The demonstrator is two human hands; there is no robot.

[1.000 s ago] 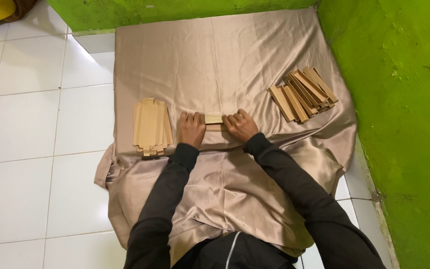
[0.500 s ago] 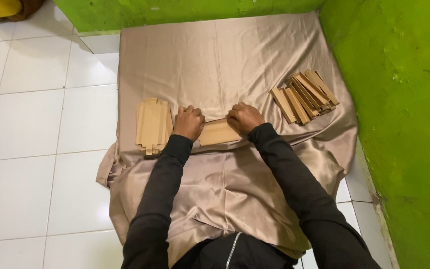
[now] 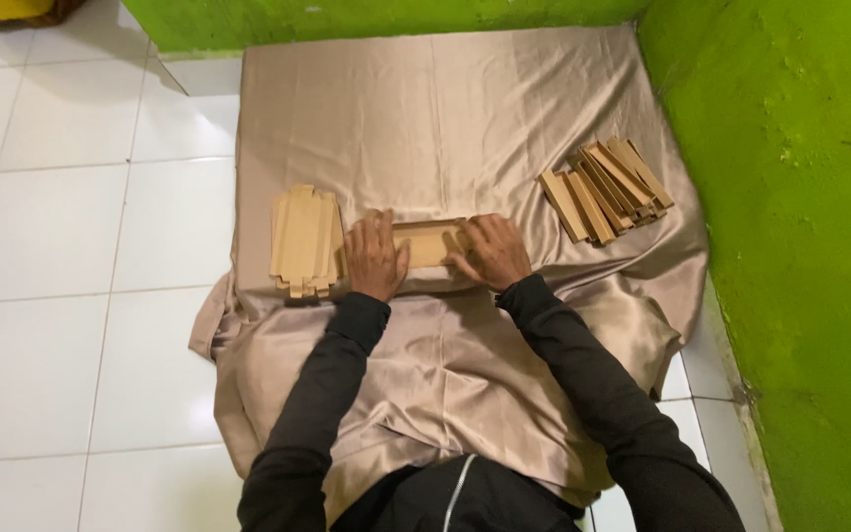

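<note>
cloth: big tan satin sheet (image 3: pixel 445 118) spread on the white tile floor (image 3: pixel 61 246), under both hands
stacks: flat cardboard pile (image 3: pixel 304 239) just left of the left fingers; loose folded strips (image 3: pixel 606 187) off to the right
piece in hand: small cardboard tray (image 3: pixel 427 243) between the hands
left hand (image 3: pixel 376 258): fingers spread, pressing its left end
right hand (image 3: pixel 490 251): fingers curled on its right end
step: looks like mid-fold, creasing the sides; next probably needs firm, even pressure

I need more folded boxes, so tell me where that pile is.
In the head view, the pile of folded boxes lies on the cloth at the right, beyond the right hand, near the green wall.
</note>
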